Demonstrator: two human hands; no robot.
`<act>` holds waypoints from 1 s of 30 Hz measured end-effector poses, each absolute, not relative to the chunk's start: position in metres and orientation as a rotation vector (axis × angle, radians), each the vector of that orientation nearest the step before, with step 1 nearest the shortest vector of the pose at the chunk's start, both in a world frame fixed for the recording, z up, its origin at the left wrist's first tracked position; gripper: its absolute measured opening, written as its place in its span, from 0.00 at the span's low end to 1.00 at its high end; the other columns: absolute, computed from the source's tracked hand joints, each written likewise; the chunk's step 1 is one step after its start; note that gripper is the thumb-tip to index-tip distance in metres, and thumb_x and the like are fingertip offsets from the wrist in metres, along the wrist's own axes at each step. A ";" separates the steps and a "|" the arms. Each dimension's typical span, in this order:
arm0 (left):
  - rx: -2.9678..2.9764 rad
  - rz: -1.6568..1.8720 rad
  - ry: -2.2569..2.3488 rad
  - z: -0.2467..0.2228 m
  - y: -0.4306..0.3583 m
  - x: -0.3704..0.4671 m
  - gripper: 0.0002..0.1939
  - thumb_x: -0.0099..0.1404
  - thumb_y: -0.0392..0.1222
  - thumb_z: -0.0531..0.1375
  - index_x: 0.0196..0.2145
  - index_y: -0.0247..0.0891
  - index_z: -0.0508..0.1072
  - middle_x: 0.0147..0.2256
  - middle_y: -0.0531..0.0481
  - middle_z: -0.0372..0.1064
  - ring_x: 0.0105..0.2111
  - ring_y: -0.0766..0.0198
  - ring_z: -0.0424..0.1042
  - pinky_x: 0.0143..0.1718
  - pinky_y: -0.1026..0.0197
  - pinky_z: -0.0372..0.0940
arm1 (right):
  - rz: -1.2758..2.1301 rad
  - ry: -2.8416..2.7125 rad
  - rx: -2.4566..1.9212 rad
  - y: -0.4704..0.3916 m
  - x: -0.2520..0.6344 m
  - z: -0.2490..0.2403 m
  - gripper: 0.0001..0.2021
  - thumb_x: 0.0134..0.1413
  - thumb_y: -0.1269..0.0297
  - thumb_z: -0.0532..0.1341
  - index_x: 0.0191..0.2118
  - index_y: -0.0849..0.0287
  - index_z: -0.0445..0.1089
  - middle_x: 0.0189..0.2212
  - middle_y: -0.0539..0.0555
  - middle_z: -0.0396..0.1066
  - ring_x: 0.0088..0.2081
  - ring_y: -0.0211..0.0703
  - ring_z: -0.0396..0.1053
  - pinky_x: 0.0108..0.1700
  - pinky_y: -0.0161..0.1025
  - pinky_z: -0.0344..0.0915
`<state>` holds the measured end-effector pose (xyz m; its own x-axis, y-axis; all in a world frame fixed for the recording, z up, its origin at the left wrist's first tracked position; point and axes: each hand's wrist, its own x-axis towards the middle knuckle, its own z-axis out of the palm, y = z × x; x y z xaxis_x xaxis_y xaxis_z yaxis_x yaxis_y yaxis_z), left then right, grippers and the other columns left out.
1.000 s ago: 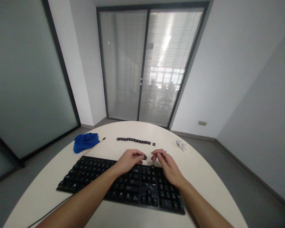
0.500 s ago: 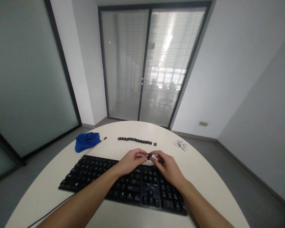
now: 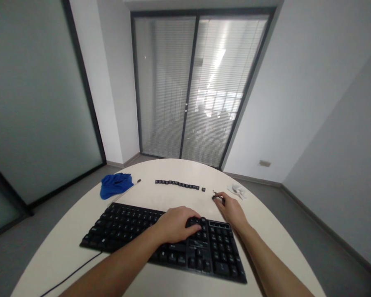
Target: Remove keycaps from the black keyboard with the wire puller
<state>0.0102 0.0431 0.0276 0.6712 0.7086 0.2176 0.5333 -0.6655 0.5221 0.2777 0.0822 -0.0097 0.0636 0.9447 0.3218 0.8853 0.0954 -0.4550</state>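
Note:
My left hand [image 3: 177, 225] lies on the upper right part of the black keyboard [image 3: 126, 218], thumb and fingers apart over the keys. Right of the keyboard's top edge, my right hand [image 3: 233, 212] is closed on a small dark tool with a thin metal tip [image 3: 215, 192]. A small black piece, perhaps a keycap [image 3: 214, 198], shows at its fingertips; whether it is held or lies on the table I cannot tell. Beyond the keyboard runs a row of black keycaps [image 3: 177, 183], with a single keycap [image 3: 203, 189] just right of it.
A blue cloth [image 3: 116, 185] lies at the table's left, with a thin-handled brush [image 3: 131, 187] beside it. A crumpled white cloth or tissue [image 3: 237, 190] is at the right edge of the round table [image 3: 179, 165]. The keyboard cable [image 3: 71, 275] trails toward the lower left.
My hands have parted from over the keyboard's top edge. The left has come down onto the keys; the right has moved right with the small tool.

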 end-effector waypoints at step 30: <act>2.432 0.576 0.970 0.027 0.046 0.011 0.17 0.63 0.51 0.59 0.48 0.45 0.74 0.46 0.50 0.75 0.47 0.56 0.72 0.50 0.56 0.64 | 0.077 -1.799 -1.913 0.121 0.261 -0.007 0.15 0.59 0.56 0.57 0.48 0.52 0.71 0.36 0.55 0.77 0.38 0.48 0.73 0.34 0.35 0.58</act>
